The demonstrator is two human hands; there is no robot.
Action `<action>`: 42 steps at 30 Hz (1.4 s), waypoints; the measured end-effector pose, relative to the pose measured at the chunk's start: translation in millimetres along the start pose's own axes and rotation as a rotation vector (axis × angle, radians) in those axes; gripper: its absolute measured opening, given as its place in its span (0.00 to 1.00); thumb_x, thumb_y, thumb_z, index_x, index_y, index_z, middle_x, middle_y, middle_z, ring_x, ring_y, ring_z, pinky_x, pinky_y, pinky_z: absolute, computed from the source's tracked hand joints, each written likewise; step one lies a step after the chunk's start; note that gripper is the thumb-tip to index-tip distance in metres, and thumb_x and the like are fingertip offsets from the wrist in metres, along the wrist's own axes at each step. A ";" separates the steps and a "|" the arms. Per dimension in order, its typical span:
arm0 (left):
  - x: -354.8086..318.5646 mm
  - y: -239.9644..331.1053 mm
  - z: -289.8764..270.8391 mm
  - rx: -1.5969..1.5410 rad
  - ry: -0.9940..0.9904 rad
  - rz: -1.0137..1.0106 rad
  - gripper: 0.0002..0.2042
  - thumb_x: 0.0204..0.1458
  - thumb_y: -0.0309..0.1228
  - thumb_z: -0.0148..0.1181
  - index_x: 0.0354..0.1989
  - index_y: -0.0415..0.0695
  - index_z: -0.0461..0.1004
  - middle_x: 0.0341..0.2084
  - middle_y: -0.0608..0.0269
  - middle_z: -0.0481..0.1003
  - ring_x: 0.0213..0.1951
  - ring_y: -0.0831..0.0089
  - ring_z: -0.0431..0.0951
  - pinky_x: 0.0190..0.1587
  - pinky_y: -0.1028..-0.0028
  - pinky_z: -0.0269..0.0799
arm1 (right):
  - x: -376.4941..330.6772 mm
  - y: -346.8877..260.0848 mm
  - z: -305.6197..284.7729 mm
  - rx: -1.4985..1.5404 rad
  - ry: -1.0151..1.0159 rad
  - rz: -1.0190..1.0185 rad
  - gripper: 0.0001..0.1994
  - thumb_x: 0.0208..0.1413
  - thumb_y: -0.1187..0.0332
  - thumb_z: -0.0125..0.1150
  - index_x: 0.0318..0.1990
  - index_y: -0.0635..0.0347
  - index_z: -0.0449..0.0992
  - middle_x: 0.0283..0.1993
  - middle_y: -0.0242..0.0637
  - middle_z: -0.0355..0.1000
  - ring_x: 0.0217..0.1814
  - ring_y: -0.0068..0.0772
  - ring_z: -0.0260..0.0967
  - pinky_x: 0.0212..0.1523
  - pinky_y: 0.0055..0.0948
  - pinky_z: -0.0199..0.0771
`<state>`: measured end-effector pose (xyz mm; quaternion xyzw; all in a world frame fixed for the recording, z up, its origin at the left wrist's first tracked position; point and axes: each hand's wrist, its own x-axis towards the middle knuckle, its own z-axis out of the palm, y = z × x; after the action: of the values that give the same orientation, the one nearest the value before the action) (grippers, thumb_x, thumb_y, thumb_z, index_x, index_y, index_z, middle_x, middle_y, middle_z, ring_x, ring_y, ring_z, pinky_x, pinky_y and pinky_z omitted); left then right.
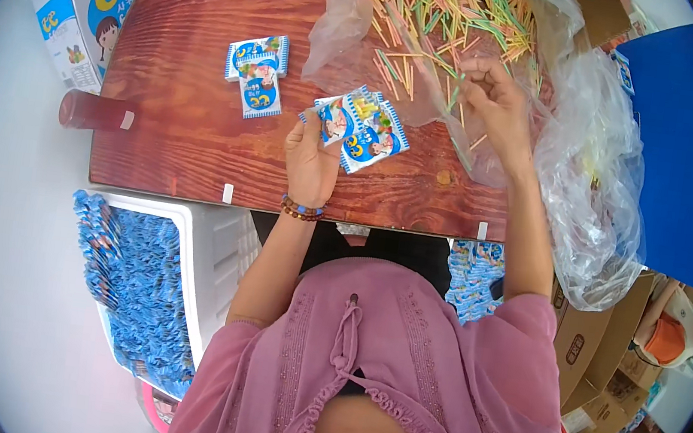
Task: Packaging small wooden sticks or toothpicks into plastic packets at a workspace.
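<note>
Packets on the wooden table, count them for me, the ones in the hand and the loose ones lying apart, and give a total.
Packets fanned in the left hand: 2
Packets lying loose on the wooden table: 2
Total: 4

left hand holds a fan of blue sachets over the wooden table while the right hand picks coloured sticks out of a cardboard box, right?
Not quite: in the head view the right hand picks coloured sticks from a clear plastic bag, not a cardboard box. The left hand does hold blue sachets over the wooden table.
</note>
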<state>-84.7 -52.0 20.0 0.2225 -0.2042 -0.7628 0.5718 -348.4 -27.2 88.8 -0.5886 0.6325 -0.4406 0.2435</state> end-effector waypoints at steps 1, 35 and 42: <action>-1.0 1.7 -0.7 0.001 0.006 0.004 0.11 0.64 0.31 0.47 0.43 0.37 0.73 0.43 0.60 0.76 0.45 0.73 0.76 0.50 0.70 0.73 | -2.9 -27.3 8.7 0.316 0.013 0.025 0.06 0.57 0.75 0.56 0.41 0.62 0.74 0.32 0.32 0.74 0.32 0.22 0.71 0.31 0.21 0.70; -3.2 68.0 -17.3 0.453 0.030 0.136 0.10 0.54 0.22 0.59 0.44 0.35 0.75 0.36 0.63 0.78 0.37 0.82 0.77 0.40 0.80 0.72 | 18.4 -81.2 139.0 0.672 -0.433 0.112 0.06 0.57 0.70 0.59 0.38 0.63 0.77 0.33 0.28 0.74 0.36 0.15 0.70 0.37 0.17 0.71; 5.8 72.4 -45.3 0.531 0.278 0.252 0.08 0.55 0.24 0.59 0.41 0.35 0.77 0.32 0.66 0.78 0.31 0.86 0.74 0.32 0.82 0.70 | 39.6 -61.4 191.0 0.288 -0.474 0.139 0.11 0.54 0.62 0.61 0.32 0.62 0.79 0.24 0.32 0.73 0.24 0.18 0.68 0.22 0.22 0.67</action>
<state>-3.6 -79.1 23.3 0.4389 -0.3422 -0.5685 0.6059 -165.4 -111.9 54.8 -0.5897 0.5276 -0.3582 0.4955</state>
